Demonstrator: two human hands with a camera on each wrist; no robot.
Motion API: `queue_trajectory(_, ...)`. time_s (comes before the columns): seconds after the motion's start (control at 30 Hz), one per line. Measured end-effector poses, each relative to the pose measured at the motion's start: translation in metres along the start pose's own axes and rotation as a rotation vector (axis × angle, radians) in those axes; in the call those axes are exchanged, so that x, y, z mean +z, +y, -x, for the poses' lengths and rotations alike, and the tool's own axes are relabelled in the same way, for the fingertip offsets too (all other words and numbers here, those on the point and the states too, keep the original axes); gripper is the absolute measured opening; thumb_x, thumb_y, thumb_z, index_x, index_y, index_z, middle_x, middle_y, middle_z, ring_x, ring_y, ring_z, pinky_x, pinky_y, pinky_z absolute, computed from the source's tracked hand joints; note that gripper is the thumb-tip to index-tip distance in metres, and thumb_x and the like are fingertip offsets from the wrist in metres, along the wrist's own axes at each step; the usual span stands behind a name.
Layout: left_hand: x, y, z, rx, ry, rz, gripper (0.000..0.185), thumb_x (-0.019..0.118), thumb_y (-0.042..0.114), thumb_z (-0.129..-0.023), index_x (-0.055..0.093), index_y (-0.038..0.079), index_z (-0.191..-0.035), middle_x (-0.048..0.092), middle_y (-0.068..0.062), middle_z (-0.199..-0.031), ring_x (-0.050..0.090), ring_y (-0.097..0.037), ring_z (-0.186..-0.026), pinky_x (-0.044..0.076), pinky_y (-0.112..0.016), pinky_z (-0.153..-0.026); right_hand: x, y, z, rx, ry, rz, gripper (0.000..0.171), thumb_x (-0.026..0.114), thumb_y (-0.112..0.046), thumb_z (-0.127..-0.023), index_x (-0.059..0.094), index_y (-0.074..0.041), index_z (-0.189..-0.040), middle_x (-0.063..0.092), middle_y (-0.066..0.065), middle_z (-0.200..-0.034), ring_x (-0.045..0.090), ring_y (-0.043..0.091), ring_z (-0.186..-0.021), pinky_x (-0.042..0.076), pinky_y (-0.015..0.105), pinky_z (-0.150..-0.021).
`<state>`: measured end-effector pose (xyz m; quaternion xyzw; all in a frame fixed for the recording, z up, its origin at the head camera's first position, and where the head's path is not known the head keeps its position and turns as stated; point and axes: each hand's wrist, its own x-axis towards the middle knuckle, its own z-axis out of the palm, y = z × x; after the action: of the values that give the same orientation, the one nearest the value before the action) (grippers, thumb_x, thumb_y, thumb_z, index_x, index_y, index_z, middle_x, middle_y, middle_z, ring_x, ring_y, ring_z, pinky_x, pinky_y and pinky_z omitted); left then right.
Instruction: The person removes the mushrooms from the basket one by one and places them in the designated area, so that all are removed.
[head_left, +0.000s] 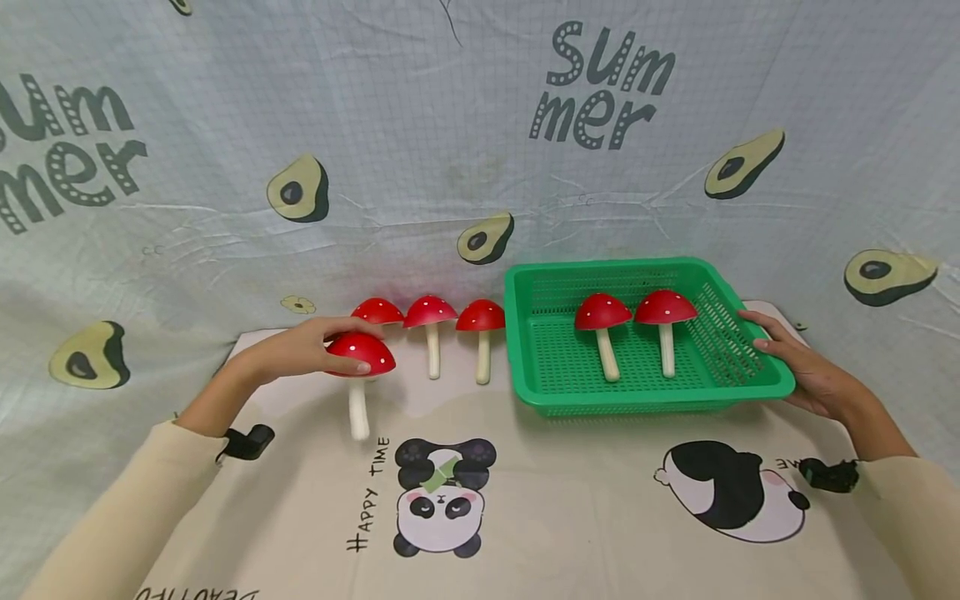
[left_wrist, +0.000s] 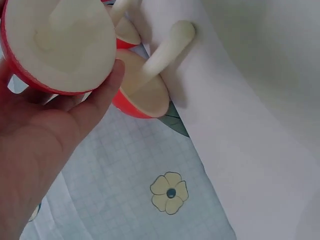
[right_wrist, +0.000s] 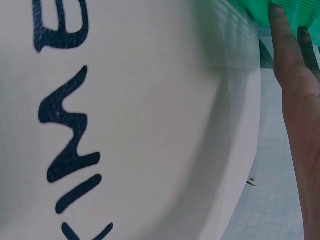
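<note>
My left hand (head_left: 296, 348) grips a toy mushroom (head_left: 367, 352) by its red, white-dotted cap, with the pale stem pointing down. In the left wrist view the cap's white underside (left_wrist: 75, 55) faces the camera. Just behind, three more red-capped mushrooms stand in a row: one partly hidden mushroom (head_left: 377, 311), a middle mushroom (head_left: 431, 312) and a right mushroom (head_left: 482, 317). On the right, my right hand (head_left: 813, 377) holds the right rim of a green plastic basket (head_left: 652, 398). Inside lie two mushrooms, a left one (head_left: 603, 313) and a right one (head_left: 666, 308).
A pale cloth with panda prints covers the table (head_left: 570, 508). Behind it hangs a light curtain (head_left: 390, 150) printed with avocados and lettering, close to the basket and the row of mushrooms. Dark straps sit at both wrists.
</note>
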<state>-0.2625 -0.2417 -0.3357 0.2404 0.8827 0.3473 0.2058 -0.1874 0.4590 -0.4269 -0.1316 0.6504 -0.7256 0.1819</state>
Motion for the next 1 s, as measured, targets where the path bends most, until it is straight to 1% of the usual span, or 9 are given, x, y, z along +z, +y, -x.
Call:
queue_trajectory(0.13,-0.002,-0.005,0.002,0.019,-0.01,0.01,0.049,0.078,0.032,-0.09,0.064,0.024,-0.135,0.061,-0.007,-0.129,0.055,-0.03,-0.118,0.055,-0.037,-0.088,0.001,-0.001,0.0,0.004,0.01,0.01,0.05,0.026,-0.013,-0.112,0.024,-0.04,-0.155,0.043,-0.009,-0.137,0.067,0.014,-0.108,0.06,0.035,-0.084)
queue_trajectory(0.2,-0.003,-0.006,0.004,0.015,-0.016,0.006,0.047,0.078,0.032,-0.09,0.064,0.024,-0.134,0.061,-0.007,-0.13,0.054,-0.03,-0.118,0.055,-0.036,-0.088,0.002,-0.001,0.0,0.006,0.015,0.013,0.05,0.027,-0.014,-0.112,0.024,-0.04,-0.155,0.044,-0.009,-0.136,0.067,0.014,-0.107,0.061,0.035,-0.084)
queue_trajectory(0.3,-0.005,-0.006,0.006,0.004,-0.025,0.003,0.048,0.078,0.031,-0.09,0.063,0.021,-0.135,0.061,-0.009,-0.129,0.053,-0.031,-0.12,0.055,-0.036,-0.087,0.002,-0.002,0.0,0.005,0.012,0.013,0.05,0.026,-0.014,-0.112,0.024,-0.041,-0.155,0.046,-0.01,-0.136,0.067,0.014,-0.107,0.061,0.035,-0.084)
queue_trajectory(0.43,-0.005,-0.007,0.009,-0.011,-0.024,0.024,0.05,0.078,0.028,-0.089,0.063,0.017,-0.136,0.061,-0.01,-0.129,0.054,-0.032,-0.12,0.056,-0.035,-0.086,0.001,-0.001,0.0,0.004,0.008,0.007,0.05,0.026,-0.013,-0.112,0.024,-0.041,-0.154,0.046,-0.01,-0.136,0.067,0.014,-0.107,0.06,0.035,-0.084)
queue_trajectory(0.57,-0.005,-0.012,0.009,-0.005,-0.025,0.049,0.046,0.079,0.023,-0.088,0.064,0.017,-0.132,0.061,-0.011,-0.127,0.055,-0.032,-0.117,0.056,-0.035,-0.085,0.001,0.0,0.0,0.007,0.01,0.003,0.05,0.026,-0.013,-0.112,0.025,-0.041,-0.154,0.045,-0.01,-0.136,0.067,0.014,-0.108,0.06,0.036,-0.084)
queue_trajectory(0.7,-0.003,-0.015,0.008,0.027,-0.044,0.042,0.041,0.077,0.019,-0.088,0.067,0.019,-0.129,0.062,-0.01,-0.125,0.055,-0.031,-0.115,0.057,-0.035,-0.085,0.0,0.0,0.0,0.002,-0.002,-0.009,0.051,0.025,-0.013,-0.112,0.024,-0.041,-0.155,0.046,-0.01,-0.136,0.067,0.015,-0.109,0.06,0.036,-0.085)
queue_trajectory(0.8,-0.002,-0.017,0.007,0.072,-0.052,0.015,0.035,0.073,0.017,-0.091,0.07,0.02,-0.126,0.065,-0.006,-0.125,0.055,-0.03,-0.116,0.056,-0.035,-0.087,0.0,0.0,0.0,-0.006,-0.019,-0.025,0.051,0.024,-0.012,-0.112,0.023,-0.04,-0.155,0.047,-0.009,-0.137,0.067,0.015,-0.11,0.06,0.036,-0.085)
queue_trajectory(0.9,0.001,-0.017,0.005,0.109,-0.042,-0.018,0.03,0.068,0.016,-0.094,0.072,0.02,-0.123,0.066,-0.003,-0.123,0.055,-0.028,-0.114,0.054,-0.033,-0.087,0.0,-0.001,0.0,-0.011,-0.03,-0.036,0.052,0.024,-0.012,-0.112,0.023,-0.039,-0.156,0.048,-0.008,-0.137,0.068,0.016,-0.11,0.06,0.036,-0.085)
queue_trajectory(1.0,0.004,-0.018,0.003,0.114,-0.024,-0.034,0.028,0.064,0.014,-0.096,0.072,0.021,-0.122,0.067,-0.001,-0.121,0.056,-0.027,-0.113,0.053,-0.034,-0.089,0.0,-0.001,0.0,-0.011,-0.034,-0.04,0.052,0.023,-0.011,-0.112,0.023,-0.039,-0.156,0.048,-0.008,-0.137,0.068,0.016,-0.11,0.06,0.036,-0.085)
